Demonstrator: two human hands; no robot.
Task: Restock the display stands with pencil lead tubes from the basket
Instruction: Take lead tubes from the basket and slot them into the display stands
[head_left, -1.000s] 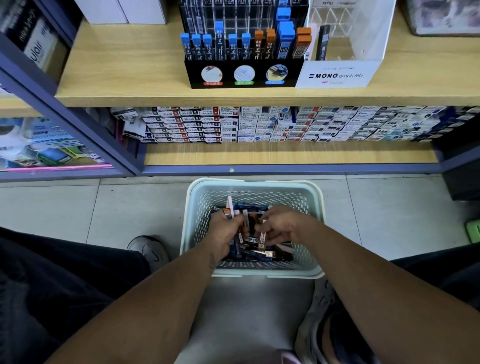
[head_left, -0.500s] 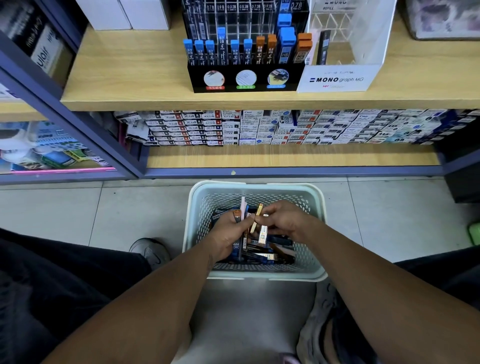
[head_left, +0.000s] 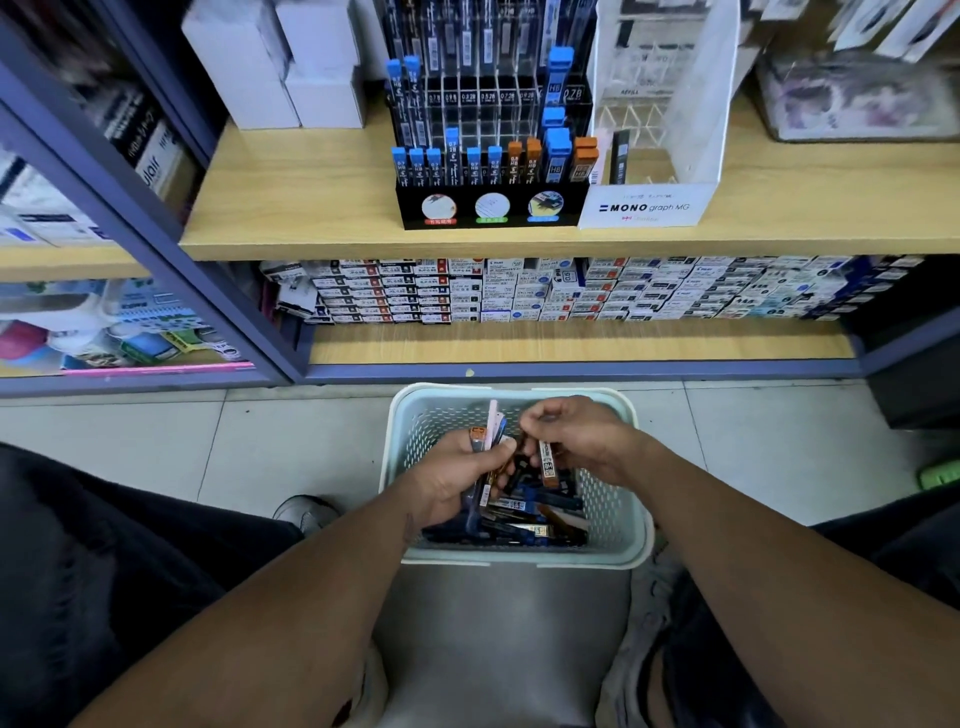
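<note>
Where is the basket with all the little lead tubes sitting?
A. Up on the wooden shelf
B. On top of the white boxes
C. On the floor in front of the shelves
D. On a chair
C: the basket stands on the tiled floor, just below the bottom shelf, with the left hand and right hand holding lead tubes over it.

The basket is sitting on the floor in front of the shelving, with lead tubes lying inside it. Both hands are hovering over it, the left hand beside the right hand. On the upper shelf, the tiered stand is standing just left of the clear stand. Stacked boxes are lining the lower shelf.
</note>
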